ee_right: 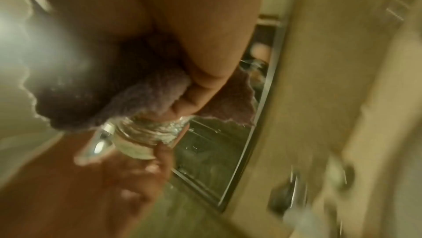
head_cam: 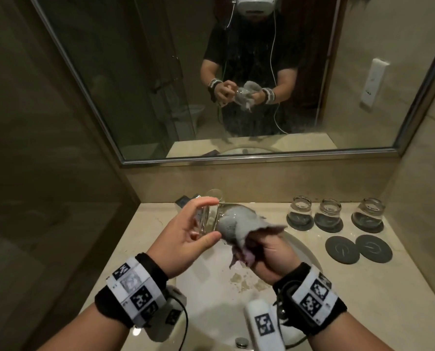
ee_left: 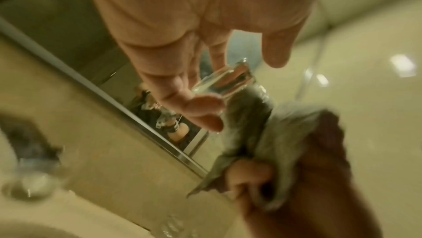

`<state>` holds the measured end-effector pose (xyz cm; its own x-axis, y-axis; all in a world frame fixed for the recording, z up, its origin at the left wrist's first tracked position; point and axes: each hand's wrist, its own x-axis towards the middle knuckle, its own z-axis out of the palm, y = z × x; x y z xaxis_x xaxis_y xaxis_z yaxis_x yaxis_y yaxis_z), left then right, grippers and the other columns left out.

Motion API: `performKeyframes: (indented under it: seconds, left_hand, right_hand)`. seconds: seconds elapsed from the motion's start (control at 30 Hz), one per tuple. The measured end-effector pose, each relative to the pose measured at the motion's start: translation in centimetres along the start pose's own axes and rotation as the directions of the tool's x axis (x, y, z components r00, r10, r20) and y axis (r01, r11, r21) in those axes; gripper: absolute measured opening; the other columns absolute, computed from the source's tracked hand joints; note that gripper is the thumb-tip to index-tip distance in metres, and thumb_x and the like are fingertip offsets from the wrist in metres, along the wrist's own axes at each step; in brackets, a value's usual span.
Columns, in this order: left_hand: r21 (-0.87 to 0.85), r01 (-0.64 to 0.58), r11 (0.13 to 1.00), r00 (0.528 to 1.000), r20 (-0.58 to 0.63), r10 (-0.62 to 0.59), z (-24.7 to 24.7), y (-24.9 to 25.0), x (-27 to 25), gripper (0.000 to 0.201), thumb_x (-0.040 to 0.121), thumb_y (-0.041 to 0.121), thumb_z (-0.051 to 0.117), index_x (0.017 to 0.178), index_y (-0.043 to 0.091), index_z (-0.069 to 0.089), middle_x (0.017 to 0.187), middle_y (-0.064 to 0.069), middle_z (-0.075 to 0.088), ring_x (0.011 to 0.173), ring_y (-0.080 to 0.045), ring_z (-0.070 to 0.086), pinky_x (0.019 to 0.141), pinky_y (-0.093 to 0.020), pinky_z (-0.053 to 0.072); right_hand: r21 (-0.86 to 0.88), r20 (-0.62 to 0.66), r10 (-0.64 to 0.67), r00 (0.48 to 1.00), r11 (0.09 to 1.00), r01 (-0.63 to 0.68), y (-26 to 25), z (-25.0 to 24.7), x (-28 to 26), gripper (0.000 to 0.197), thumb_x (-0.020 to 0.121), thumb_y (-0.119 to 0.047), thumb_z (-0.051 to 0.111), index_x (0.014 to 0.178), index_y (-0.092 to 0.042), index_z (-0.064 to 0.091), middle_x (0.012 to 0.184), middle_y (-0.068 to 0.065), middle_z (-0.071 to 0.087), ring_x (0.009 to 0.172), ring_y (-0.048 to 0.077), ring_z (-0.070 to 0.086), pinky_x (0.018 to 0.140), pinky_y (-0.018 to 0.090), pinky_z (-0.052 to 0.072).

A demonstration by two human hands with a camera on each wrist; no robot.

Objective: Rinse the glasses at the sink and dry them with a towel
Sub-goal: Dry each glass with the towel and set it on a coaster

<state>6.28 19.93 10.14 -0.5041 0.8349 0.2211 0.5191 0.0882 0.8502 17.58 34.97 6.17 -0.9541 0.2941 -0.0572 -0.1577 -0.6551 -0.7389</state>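
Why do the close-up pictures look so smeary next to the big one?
Head view: dim but fairly sharp, with the glass and towel clear. Left wrist view: motion blur, counter smeared. Right wrist view: blurriest, with glare at left and the towel soft.

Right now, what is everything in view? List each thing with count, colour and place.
held glass: one, clear, on its side above the sink
towel: one, grey, stuffed into the held glass
counter glasses: three, clear, on coasters at right rear
far glass: one, clear, behind the left hand
empty coasters: two, dark grey, right counter
sink: one, white, centre
mirror: one, on the wall
left hand: grips the held glass
right hand: holds the towel
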Motion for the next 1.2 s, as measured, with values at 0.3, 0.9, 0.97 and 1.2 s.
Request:
performKeyframes:
  seconds: [0.3,0.9,0.97,1.2]
  left_hand:
    - [0.192,-0.203,0.960,0.978,-0.002,0.208,0.2,0.1,-0.2,0.041,0.086,0.039,0.063,0.124,0.041,0.049,0.136,0.010,0.047,0.118,-0.008,0.054,0.087,-0.017,0.050]
    - [-0.098,0.071,0.993,0.997,-0.022,-0.074,0.4,0.1,-0.3,0.051,0.073,0.060,0.068,0.119,0.041,0.053,0.109,0.005,0.065,0.085,-0.017,0.067,0.068,-0.037,0.056]
    - [0.205,-0.153,0.967,0.987,-0.017,0.160,0.4,0.0,-0.4,0.044,0.081,0.044,0.066,0.122,0.037,0.051,0.126,0.006,0.054,0.107,-0.006,0.058,0.085,-0.023,0.053]
    - [-0.254,0.181,0.950,0.982,-0.013,-0.191,0.5,0.2,0.0,0.055,0.081,0.057,0.062,0.128,0.034,0.046,0.125,-0.007,0.057,0.075,-0.022,0.069,0.062,-0.037,0.053]
  right_hand:
    - [-0.157,-0.013,-0.063,0.998,0.986,0.060,-0.5,0.4,-0.7,0.014,0.074,-0.007,0.057,0.079,0.005,0.057,0.050,0.007,0.053,0.038,0.013,0.047,0.041,0.022,0.037]
    - [-0.102,-0.028,-0.032,0.999,0.994,0.029,-1.2,1.4,-0.9,0.026,0.095,-0.001,0.045,0.077,-0.010,0.061,0.059,-0.002,0.064,0.049,0.007,0.062,0.047,0.023,0.051]
    - [-0.093,-0.046,-0.062,0.997,0.994,0.058,-0.7,1.0,-1.0,0.012,0.078,-0.009,0.056,0.068,-0.005,0.061,0.045,0.002,0.052,0.033,0.009,0.046,0.045,0.027,0.036]
    - [-0.232,0.037,-0.091,0.995,0.968,0.098,-1.1,0.2,-1.0,0.015,0.084,-0.014,0.047,0.089,-0.016,0.061,0.072,-0.006,0.071,0.067,0.006,0.068,0.060,0.019,0.056]
